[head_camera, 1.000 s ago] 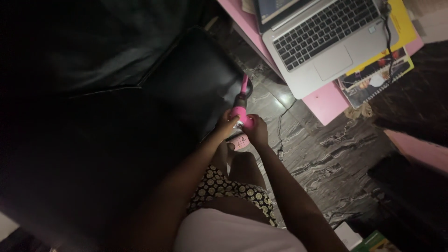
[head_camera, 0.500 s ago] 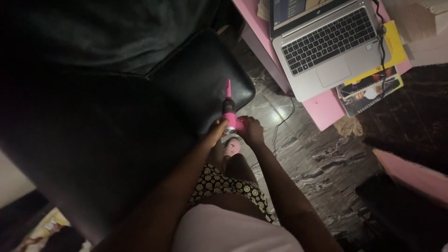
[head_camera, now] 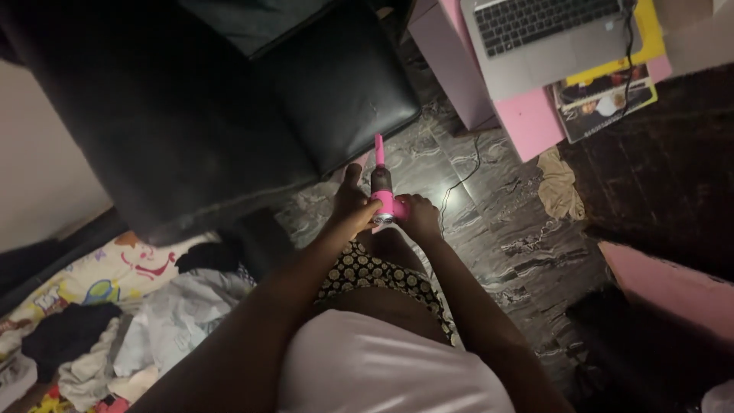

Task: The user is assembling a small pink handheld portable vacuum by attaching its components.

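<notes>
A small pink handheld device (head_camera: 382,187) with a dark middle section and a thin pink nozzle pointing away from me is gripped in both hands above my knee. My left hand (head_camera: 352,203) wraps its left side, thumb raised. On the other side my right hand (head_camera: 418,216) closes around its pink base. A patterned black and gold cloth (head_camera: 367,275) covers my lap below the hands.
A black leather seat (head_camera: 229,107) fills the upper left. A pink table (head_camera: 535,115) at upper right carries a laptop (head_camera: 550,34) and a magazine (head_camera: 608,95). A cable (head_camera: 459,180) trails over the dark marble floor. Clothes (head_camera: 130,321) lie piled at lower left. A crumpled cloth (head_camera: 562,183) lies by the table.
The view has swung down and left, bringing the pile of clothes into sight. Both hands keep hold of the pink device, which stays pointed away from me.
</notes>
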